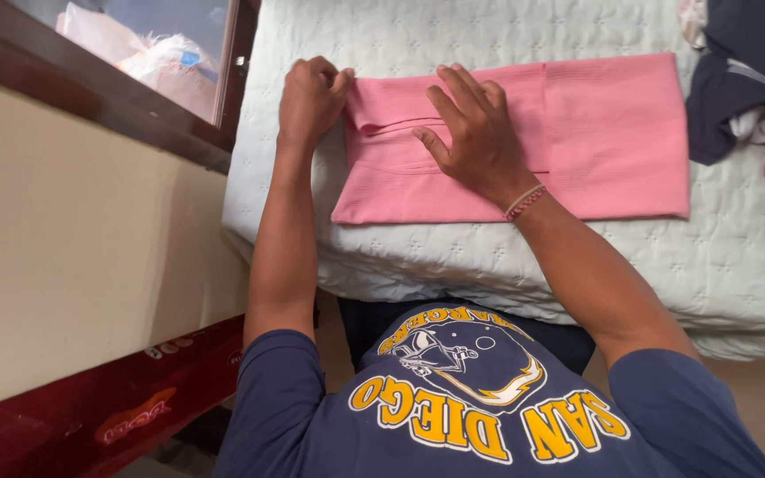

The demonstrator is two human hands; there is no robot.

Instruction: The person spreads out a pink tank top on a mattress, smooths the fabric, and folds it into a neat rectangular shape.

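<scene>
Bare quilted bed [737,257] near edge, w/ clothes pile [750,88] blocking right, window frame [236,80] crowding left

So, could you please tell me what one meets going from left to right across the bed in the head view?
Left hand gripping the cloth's edge → right hand flat on the folded pink cloth → heap of dark and red clothes, all on the pale quilted bedcover.

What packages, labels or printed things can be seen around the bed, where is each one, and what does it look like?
Red box: bottom left, on the floor beside the bed, long and flat-sided, red with orange-and-white lettering.
Plastic bag: top left, behind a glass pane in a dark wooden frame, crumpled, white with a small blue patch.
Shirt print: bottom centre on the person's navy shirt, a helmet picture ringed by yellow-and-white lettering.
No screens or signs.
</scene>
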